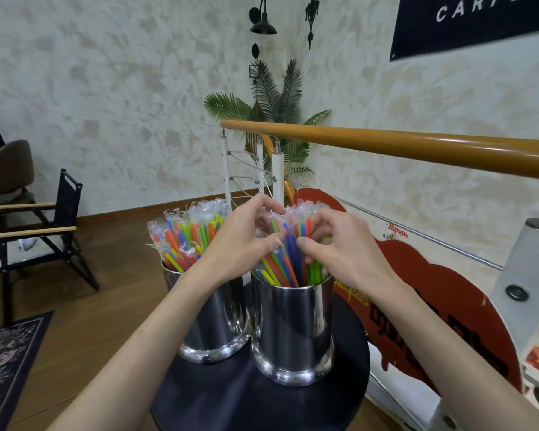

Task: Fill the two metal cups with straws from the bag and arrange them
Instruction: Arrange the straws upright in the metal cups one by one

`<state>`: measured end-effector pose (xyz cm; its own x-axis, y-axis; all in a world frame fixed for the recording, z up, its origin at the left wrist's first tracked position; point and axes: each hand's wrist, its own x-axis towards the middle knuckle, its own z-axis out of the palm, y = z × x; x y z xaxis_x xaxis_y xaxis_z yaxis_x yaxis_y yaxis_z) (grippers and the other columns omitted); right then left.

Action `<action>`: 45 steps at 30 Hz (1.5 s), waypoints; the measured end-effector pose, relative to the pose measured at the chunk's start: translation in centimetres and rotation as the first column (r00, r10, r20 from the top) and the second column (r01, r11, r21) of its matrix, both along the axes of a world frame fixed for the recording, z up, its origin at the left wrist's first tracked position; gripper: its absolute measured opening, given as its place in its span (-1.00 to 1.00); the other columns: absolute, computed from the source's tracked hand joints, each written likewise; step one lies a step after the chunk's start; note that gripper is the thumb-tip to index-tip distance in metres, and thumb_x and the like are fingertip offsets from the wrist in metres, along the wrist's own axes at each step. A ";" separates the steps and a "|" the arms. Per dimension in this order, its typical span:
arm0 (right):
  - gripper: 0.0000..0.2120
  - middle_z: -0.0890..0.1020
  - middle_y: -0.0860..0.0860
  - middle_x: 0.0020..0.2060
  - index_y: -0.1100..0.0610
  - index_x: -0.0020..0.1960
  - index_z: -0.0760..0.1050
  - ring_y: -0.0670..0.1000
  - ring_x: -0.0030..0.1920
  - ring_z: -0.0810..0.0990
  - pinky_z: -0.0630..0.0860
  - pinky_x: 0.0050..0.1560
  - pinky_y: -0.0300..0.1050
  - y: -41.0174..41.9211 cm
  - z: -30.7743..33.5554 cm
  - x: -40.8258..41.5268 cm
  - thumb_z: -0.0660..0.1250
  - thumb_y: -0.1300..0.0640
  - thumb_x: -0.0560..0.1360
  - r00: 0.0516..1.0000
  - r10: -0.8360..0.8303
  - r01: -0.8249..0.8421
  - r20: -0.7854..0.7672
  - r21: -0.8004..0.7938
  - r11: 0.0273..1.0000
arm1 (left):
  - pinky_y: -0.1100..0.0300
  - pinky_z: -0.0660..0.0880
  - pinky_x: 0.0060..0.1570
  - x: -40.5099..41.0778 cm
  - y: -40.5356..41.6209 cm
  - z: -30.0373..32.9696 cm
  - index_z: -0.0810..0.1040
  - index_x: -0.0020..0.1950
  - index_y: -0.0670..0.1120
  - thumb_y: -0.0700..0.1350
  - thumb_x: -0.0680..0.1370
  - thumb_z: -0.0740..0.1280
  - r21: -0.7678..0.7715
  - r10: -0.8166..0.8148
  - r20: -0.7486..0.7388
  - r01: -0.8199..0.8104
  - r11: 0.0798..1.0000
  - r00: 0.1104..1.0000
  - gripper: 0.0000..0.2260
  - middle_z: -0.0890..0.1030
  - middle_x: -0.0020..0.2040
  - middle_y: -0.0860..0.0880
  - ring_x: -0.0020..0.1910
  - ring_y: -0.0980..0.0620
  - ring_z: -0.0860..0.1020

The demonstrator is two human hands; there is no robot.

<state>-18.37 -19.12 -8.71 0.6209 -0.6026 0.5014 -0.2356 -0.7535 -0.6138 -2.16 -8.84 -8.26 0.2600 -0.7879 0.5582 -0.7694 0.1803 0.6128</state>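
Both hands are in the same bunch of wrapped straws (288, 256): the left hand (246, 234) has its fingers curled over the top of the bunch with the thumb pressed against its near side, and the right hand (336, 241) has its thumb and fingers curled round the straws from the other side. Those straws stand in the right metal cup (293, 331), leaning a little, their clear wrapper tips poking up above the fingers. Just to its left, close enough that I cannot tell whether they touch, stands the left metal cup (215, 325), packed with its own straws (184, 237) in orange, yellow, green and blue. Both cups sit on a small round black table (231, 399). Behind it runs a wooden handrail (386, 144), with a potted palm (280, 101) against the wall and a folding chair (44, 225) off to the left.
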 end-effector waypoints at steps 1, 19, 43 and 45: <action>-0.84 0.69 -0.03 -0.35 0.04 -0.08 0.47 -0.10 -0.35 0.68 0.55 -0.28 -0.11 0.0 0.2 -0.2 0.47 0.13 0.52 1.000 0.016 -0.016 0.008 0.011 1.000 | 0.16 0.56 -0.07 0.1 0.0 0.1 0.55 0.10 -0.02 -0.28 0.50 0.46 -0.005 0.014 0.041 -0.014 1.000 0.999 -0.74 0.65 -0.12 0.04 -0.11 0.10 0.61; -0.87 0.63 -0.26 -0.09 0.05 0.07 0.71 -0.41 -0.03 0.54 0.37 -0.07 -0.51 -2.1 0.9 -1.3 0.40 0.18 0.59 0.975 0.207 -0.223 -0.085 -0.313 0.923 | 0.29 0.44 0.05 -0.2 1.7 1.9 0.66 0.08 -0.03 -0.03 0.61 0.28 -0.120 0.115 0.289 -0.083 0.989 0.951 -0.81 0.64 -0.04 0.17 0.01 0.21 0.56; -0.78 0.67 0.16 -0.08 0.27 0.14 0.66 0.15 -0.11 0.63 0.57 -0.04 -0.03 -3.4 5.0 -2.2 0.49 0.26 0.50 0.915 -0.021 0.290 0.403 -0.619 0.730 | 0.08 0.47 0.08 0.8 1.3 1.2 0.53 -0.06 0.17 -0.01 0.52 0.48 0.035 0.095 0.386 -0.117 0.992 0.917 -0.86 0.54 -0.13 0.28 -0.06 0.31 0.50; -0.78 0.72 0.14 -0.05 0.25 0.16 0.67 0.13 -0.07 0.67 0.53 0.01 -0.10 -3.1 4.7 -2.0 0.47 0.24 0.52 0.939 -0.025 0.245 0.344 -0.613 0.751 | 0.13 0.46 0.04 0.7 1.3 1.2 0.54 -0.04 0.15 -0.03 0.52 0.48 0.047 0.093 0.374 -0.119 0.992 0.923 -0.86 0.56 -0.11 0.25 -0.05 0.30 0.51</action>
<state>-20.37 -22.27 -4.03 0.3137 -0.1376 0.9395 -0.2564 -0.9650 -0.0557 -1.45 -7.53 -7.06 0.1291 -0.8061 0.5776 -0.9562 0.0532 0.2879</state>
